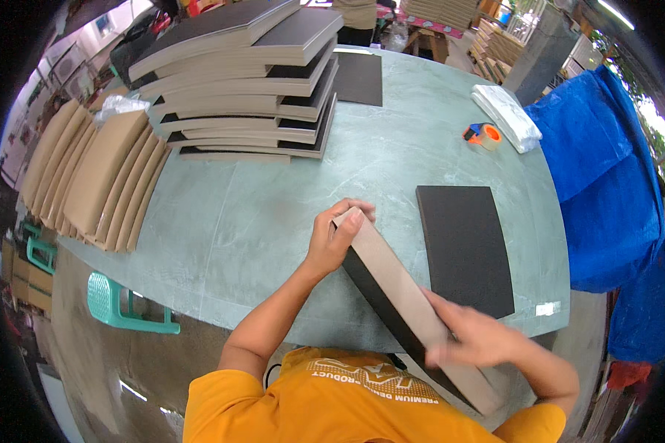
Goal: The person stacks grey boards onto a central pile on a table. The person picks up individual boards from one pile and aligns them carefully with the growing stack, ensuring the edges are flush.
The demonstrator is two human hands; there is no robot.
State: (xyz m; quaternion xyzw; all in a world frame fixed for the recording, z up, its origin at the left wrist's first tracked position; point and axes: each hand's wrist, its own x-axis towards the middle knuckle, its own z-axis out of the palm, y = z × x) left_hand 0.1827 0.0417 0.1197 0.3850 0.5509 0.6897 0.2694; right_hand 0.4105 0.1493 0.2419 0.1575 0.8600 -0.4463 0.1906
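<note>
A thick black slab (373, 284) with a pale beige edge (403, 284) is held up on its long side, slanting from the table's front toward my body. My left hand (340, 232) is closed round its far end, with the thumb over the beige edge. Slightly blurred, my right hand (471, 331) straddles the same slab nearer my body, its fingers and thumb on opposite sides. To the right, a similar black slab (465, 251) lies flat on the green table (273, 214). I cannot tell whether the held slab is a box or a solid block.
Black slabs with pale edges form a tall stack (251, 96) at the far left. Brown wrapped packs (107, 173) stand left of it. An orange tape roll (488, 136) and folded white plastic (506, 114) lie far right, beside a blue tarp (606, 177). A green stool (125, 303) stands left.
</note>
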